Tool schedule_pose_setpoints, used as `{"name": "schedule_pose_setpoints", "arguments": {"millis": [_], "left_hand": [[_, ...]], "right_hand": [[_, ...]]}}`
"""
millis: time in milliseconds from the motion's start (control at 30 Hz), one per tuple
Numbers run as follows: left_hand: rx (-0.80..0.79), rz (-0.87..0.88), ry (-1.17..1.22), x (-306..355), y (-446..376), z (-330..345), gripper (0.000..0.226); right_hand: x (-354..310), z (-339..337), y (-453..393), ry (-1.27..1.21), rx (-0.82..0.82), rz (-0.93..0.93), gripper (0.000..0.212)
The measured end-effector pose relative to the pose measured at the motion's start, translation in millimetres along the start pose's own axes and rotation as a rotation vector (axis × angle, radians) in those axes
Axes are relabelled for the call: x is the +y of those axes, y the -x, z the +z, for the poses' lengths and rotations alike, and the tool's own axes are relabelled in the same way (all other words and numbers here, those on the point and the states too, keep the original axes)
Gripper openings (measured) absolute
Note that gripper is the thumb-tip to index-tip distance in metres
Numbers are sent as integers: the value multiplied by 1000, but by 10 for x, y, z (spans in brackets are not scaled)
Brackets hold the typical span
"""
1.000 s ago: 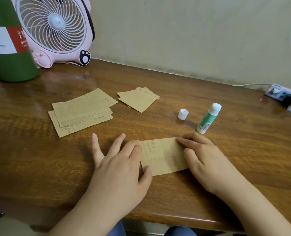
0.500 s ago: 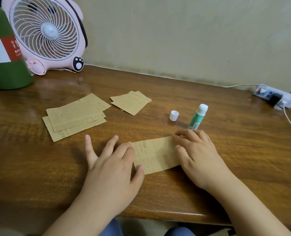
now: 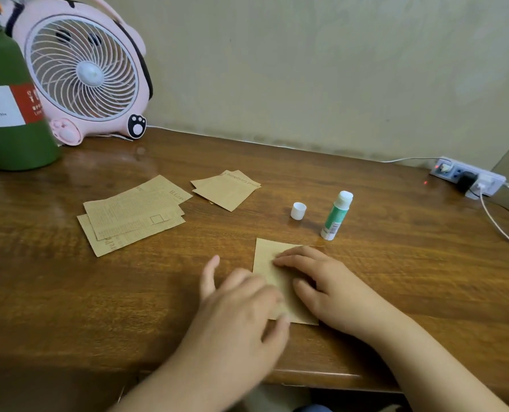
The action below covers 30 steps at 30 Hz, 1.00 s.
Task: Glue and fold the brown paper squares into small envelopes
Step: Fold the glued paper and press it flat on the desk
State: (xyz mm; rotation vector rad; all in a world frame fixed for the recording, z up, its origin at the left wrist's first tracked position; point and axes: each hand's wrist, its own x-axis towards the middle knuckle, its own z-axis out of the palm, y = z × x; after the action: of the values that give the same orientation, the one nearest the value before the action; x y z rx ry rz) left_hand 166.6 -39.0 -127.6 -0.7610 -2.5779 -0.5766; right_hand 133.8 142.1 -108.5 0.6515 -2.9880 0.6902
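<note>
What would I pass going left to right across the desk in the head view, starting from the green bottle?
Green bottle → pink fan → stack of printed brown sheets → small pile of folded brown papers → white cap → glue stick → power strip.

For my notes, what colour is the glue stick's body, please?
Green, with white ends, on the glue stick; head view.
</note>
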Motion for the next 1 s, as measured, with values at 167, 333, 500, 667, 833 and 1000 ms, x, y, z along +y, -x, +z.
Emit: {"name": "schedule_pose_setpoints", "arguments": {"millis": [167, 333, 500, 667, 833, 1000], "left_hand": [[-381, -84, -87, -360, -486, -94, 70], [-428, -63, -121, -459, -559, -15, 85], [-416, -39, -178, -497, -555, 25, 98], [-410, -44, -170, -474, -553, 28, 100], [-447, -62, -141, -475, -526, 24, 99], [-483, -86, -96, -462, -529, 15, 84]], "right_hand": [[-51, 35, -173, 114, 68, -7, 48], [-165, 165, -333, 170, 91, 35, 56], [-34, 22, -164, 217, 136, 150, 47], [-42, 72, -269, 219, 117, 98, 50], [-19, 108, -296, 245, 117, 58, 57], [110, 19, -204, 402, 199, 122, 52]]}}
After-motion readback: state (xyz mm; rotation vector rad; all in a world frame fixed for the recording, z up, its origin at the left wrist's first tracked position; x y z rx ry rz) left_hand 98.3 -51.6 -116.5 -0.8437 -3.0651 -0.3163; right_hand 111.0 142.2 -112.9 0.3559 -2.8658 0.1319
